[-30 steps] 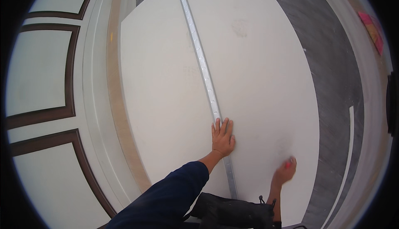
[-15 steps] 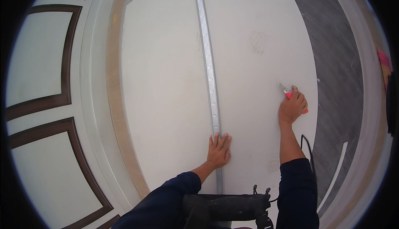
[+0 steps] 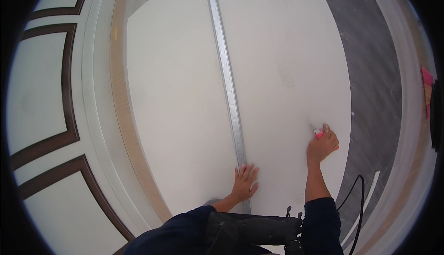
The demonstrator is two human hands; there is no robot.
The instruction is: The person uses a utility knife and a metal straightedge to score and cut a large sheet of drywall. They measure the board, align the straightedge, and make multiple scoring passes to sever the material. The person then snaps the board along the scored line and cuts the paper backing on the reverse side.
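Observation:
A large white board (image 3: 175, 93) lies flat on the floor, with faint smudges on its face. Along its length runs a grey metal profile (image 3: 226, 74) with a row of small holes. My left hand (image 3: 243, 185) lies over the near part of the profile, fingers spread, with fingertips on the metal and the board. Toward the board's right side, my right hand (image 3: 322, 146) is wrapped round a pink-handled utility knife (image 3: 319, 133). Its blade points forward and left, and the blade is blurred. I cannot tell whether it touches the board.
Dark grey flooring (image 3: 370, 65) shows right of the board, with a thin white strip (image 3: 365, 199) and a black cable (image 3: 361, 195) on it. A wooden strip (image 3: 121, 83) borders the left side, beside a white wall with brown-framed panels (image 3: 44, 88). A pink item (image 3: 427, 88) stands far right.
Both hands appear lower in the picture, as do the wall panels and the floor strip, so the view has shifted. The right hand, with the knife, has come nearer to me. Left fingers stay on the profile.

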